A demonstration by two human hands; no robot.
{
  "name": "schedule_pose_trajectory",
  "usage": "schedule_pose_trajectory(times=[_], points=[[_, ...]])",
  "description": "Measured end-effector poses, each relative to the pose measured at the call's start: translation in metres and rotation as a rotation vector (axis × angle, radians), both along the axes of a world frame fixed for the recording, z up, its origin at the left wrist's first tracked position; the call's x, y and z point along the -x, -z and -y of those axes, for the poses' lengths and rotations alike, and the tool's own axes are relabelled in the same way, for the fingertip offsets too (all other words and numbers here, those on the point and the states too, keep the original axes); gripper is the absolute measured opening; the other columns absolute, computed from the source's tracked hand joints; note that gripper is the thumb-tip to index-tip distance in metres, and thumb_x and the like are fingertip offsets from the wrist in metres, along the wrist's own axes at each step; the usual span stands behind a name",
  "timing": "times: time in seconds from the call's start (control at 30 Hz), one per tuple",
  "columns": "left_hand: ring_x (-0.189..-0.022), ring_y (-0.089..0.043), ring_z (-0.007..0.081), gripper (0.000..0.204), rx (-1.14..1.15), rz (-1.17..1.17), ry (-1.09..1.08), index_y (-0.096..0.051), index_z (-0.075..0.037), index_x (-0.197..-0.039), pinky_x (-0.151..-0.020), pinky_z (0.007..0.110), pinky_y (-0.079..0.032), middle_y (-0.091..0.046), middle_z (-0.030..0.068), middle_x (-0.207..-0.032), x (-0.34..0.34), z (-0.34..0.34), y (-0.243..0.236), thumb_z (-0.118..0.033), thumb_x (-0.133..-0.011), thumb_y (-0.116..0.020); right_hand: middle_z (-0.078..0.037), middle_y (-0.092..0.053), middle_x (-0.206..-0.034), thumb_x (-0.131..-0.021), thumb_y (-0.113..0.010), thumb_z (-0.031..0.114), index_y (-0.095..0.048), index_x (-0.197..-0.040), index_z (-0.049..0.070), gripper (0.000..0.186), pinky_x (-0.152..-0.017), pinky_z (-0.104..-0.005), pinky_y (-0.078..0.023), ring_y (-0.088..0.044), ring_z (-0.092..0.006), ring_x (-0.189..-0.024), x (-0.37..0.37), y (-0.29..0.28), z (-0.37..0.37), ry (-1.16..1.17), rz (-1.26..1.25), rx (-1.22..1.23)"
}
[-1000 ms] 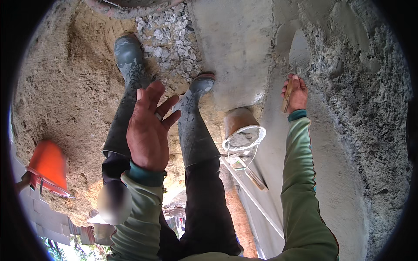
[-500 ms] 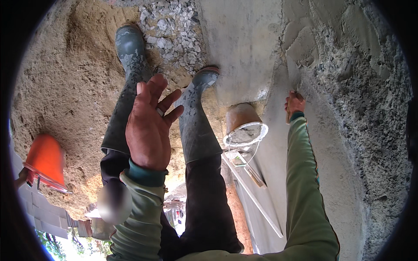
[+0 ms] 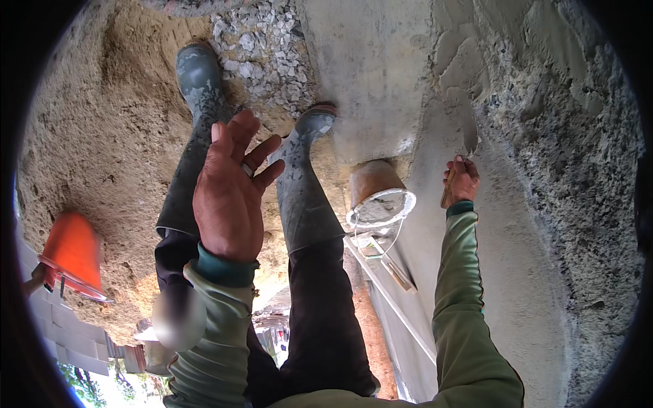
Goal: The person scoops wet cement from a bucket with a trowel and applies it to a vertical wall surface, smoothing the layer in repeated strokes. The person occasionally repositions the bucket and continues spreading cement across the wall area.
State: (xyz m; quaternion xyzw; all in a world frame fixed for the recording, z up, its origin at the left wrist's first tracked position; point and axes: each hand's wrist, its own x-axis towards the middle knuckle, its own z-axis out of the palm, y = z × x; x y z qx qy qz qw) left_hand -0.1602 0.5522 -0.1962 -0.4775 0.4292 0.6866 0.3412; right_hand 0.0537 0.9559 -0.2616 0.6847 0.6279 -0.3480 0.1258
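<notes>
My right hand (image 3: 464, 183) is closed around the wooden handle of a trowel (image 3: 470, 132). Its narrow blade points away from me, against smooth grey wet mortar (image 3: 503, 204) on the wall at right. My left hand (image 3: 231, 197) is in mid-air above my boots, palm up with fingers spread and a ring on one finger; nothing is in it. Left of my right hand, a brown bucket (image 3: 371, 180) with a mortar-crusted rim and wire handle holds grey mortar. A wooden-handled tool (image 3: 398, 273) lies beyond its rim.
My rubber boots (image 3: 309, 183) stand on dirt beside a patch of gravel (image 3: 262, 61). An orange shovel (image 3: 71, 248) is at far left. A long pale strip (image 3: 391, 302) lies near the bucket. Rough, unsmoothed stone surface (image 3: 598, 224) runs along the far right.
My right hand has drawn back a little toward me along the wall, and the trowel blade shows more clearly. My left hand has barely shifted.
</notes>
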Motion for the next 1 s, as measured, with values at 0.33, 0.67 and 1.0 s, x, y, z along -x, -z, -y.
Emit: schedule_pose_trajectory(times=[0.33,0.67,1.0], points=[[-0.119,-0.055,0.0246,0.067,0.022,0.042,0.043,-0.048,-0.003,-0.142,-0.097,0.04,-0.042,-0.053,0.008,-0.137,0.0,-0.007,-0.002,-0.056,-0.101,-0.049,-0.002,-0.061,-0.081,-0.101,-0.058,0.036,-0.061,-0.112,0.008,0.03,-0.054,-0.0294,-0.05,-0.058,-0.013,-0.064,0.011,0.015,0.036,0.024,-0.256,0.258],[-0.121,-0.055,0.0265,0.063,0.035,0.036,0.073,-0.047,-0.004,-0.142,-0.097,0.04,-0.046,-0.053,0.0095,-0.139,-0.004,-0.003,-0.001,-0.054,-0.103,-0.045,-0.003,-0.061,-0.078,-0.1,-0.057,0.035,-0.064,-0.104,0.01,0.026,-0.052,-0.0352,-0.047,-0.055,-0.0165,-0.059,0.044,0.123,-0.017,0.081,0.023,0.227],[-0.126,-0.054,0.0281,0.06,-0.006,0.049,0.049,-0.046,-0.006,-0.144,-0.098,0.042,-0.046,-0.052,0.0106,-0.142,0.003,0.002,-0.003,-0.051,-0.105,-0.042,-0.003,-0.06,-0.072,-0.096,-0.061,0.033,-0.063,-0.098,0.008,0.025,-0.044,-0.0332,-0.044,-0.053,-0.0145,-0.05,-0.061,0.119,-0.03,-0.057,0.163,0.022]])
